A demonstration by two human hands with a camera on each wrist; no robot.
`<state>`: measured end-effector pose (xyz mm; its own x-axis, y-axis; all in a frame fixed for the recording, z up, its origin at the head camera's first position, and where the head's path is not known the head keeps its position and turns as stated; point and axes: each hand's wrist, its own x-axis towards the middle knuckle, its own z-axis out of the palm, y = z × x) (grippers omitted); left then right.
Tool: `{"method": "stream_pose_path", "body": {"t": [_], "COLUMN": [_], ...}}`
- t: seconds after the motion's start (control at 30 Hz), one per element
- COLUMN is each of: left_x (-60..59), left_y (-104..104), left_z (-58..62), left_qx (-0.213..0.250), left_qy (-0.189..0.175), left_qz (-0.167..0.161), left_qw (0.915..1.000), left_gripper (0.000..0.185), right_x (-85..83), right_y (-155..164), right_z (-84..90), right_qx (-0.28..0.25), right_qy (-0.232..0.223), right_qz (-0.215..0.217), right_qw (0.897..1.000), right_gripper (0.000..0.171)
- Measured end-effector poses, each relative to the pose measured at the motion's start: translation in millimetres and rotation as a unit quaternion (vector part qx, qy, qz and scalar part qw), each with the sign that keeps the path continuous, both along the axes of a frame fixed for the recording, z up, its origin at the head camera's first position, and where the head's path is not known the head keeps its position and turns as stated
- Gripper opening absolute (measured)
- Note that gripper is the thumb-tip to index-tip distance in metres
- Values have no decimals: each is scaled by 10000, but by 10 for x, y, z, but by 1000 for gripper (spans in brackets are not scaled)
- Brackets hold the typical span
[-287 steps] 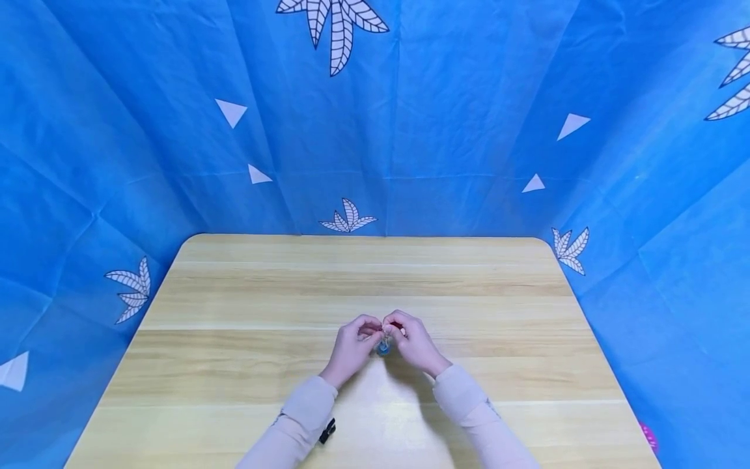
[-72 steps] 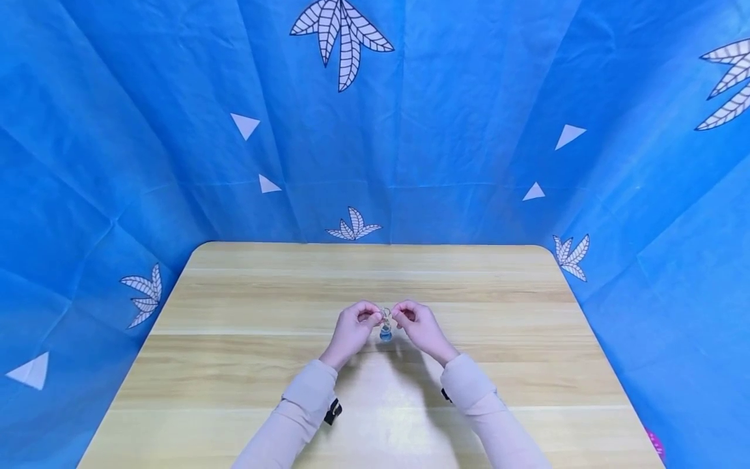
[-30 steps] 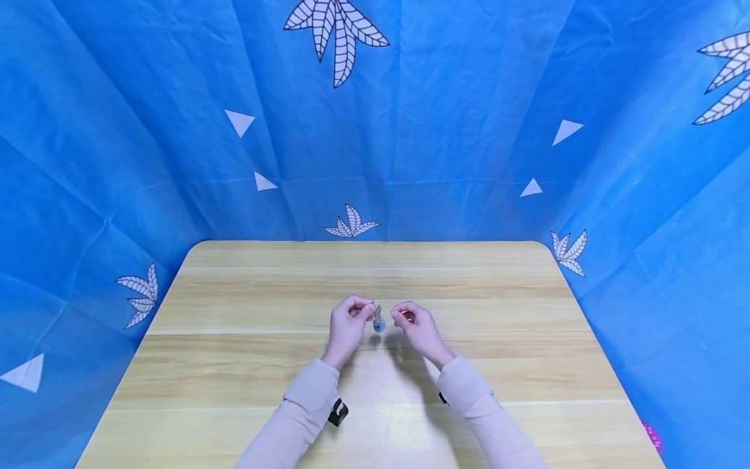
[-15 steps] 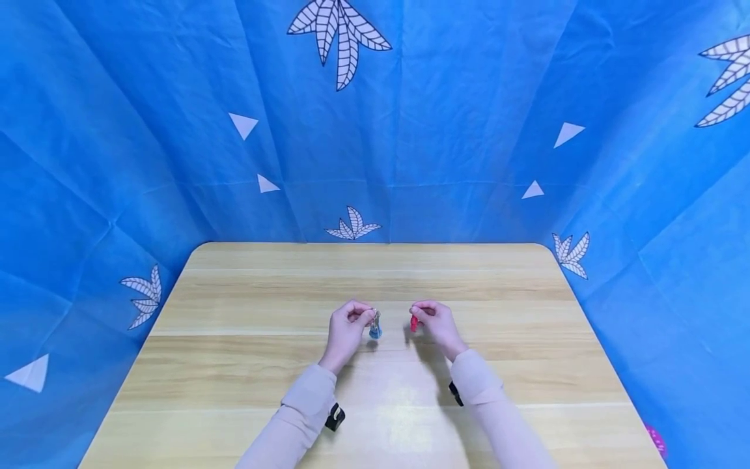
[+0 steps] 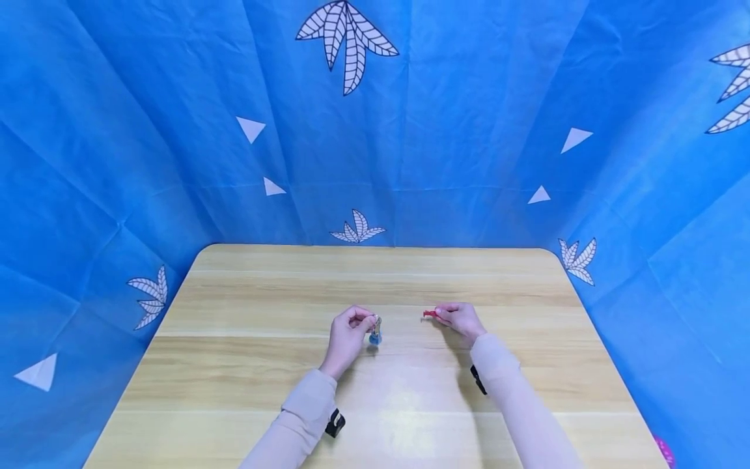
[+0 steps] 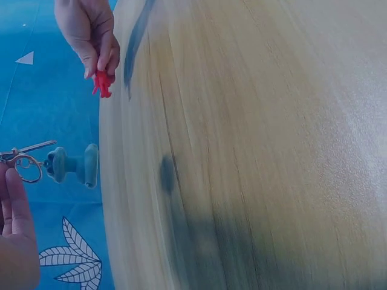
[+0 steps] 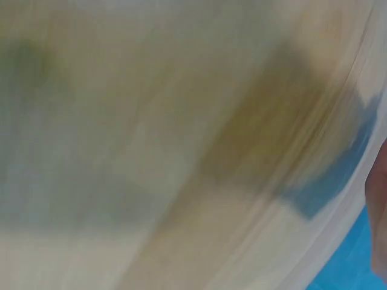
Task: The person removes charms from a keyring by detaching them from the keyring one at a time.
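Observation:
Near the middle of the table, my left hand pinches a keychain by its metal top. In the left wrist view its gold-coloured clasp and ring sit at the fingertips, and a translucent bluish charm with two wider ends hangs from the ring. To the right, my right hand holds a small red figure between thumb and fingers, apart from the keychain. The left wrist view shows the red figure sticking out past the fingertips. Only a sliver of the right hand enters the right wrist view.
The light wood table lies under both hands. A blue curtain with white leaves and triangles surrounds its back and sides. A black strap piece shows at each sleeve, the left one and the right one.
Both hands were together at the keychain earlier. My right hand has drawn away to the right with the red figure, which has turned from hanging to sideways. The left hand keeps the keychain.

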<state>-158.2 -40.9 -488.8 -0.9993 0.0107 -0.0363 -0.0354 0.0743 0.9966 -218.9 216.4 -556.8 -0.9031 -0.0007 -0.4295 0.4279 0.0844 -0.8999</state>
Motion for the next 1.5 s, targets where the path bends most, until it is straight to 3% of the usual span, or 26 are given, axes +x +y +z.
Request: {"method": "stream_pose_path", "body": {"t": [0.23,0.33,0.4,0.5,0.57,0.7,0.87,1.0,1.17,1.3,1.4,1.5], "left_x": [26,45,63,95,114,131,116,66,-42,-110,-139,-134], "left_y": [14,25,29,35,40,51,46,22,-15,-37,-51,-42], "left_z": [-12,-45,-69,-104,-126,-159,-139,-174,-342,-436,-434,-414], "left_qx": [-33,-75,-97,-89,0,180,101,29,68,15,-36,-63], "left_qy": [-156,-218,-259,-271,-275,-243,-233,-165,-150,-112,-70,-87], "left_qz": [-15,-65,-101,-163,-189,-227,-230,-202,-140,-119,-94,-59], "left_qw": [9999,9997,9996,9995,9994,9993,9994,9997,9998,9999,9999,9999], "left_gripper": [8,8,7,7,4,4,2,6,7,8,11,12], "right_x": [-111,-161,-182,-196,-193,-175,-160,-177,-220,-259,-291,-250], "right_y": [48,72,93,119,128,121,100,85,69,77,87,108], "right_z": [-49,-84,-100,-111,-113,-152,-236,-255,-230,-197,-176,-161], "right_qx": [388,940,1563,2500,2817,3049,3009,2530,1793,987,686,761], "right_qy": [22,176,339,644,831,1083,1286,1247,1012,567,339,322], "right_qz": [236,526,904,1401,1604,1533,1110,884,589,38,-218,-246], "right_qw": [9990,9940,9830,9559,9423,9337,9384,9553,9768,9935,9968,9963], "right_gripper": [26,20,18,17,17,16,16,22,29,34,37,38]}}
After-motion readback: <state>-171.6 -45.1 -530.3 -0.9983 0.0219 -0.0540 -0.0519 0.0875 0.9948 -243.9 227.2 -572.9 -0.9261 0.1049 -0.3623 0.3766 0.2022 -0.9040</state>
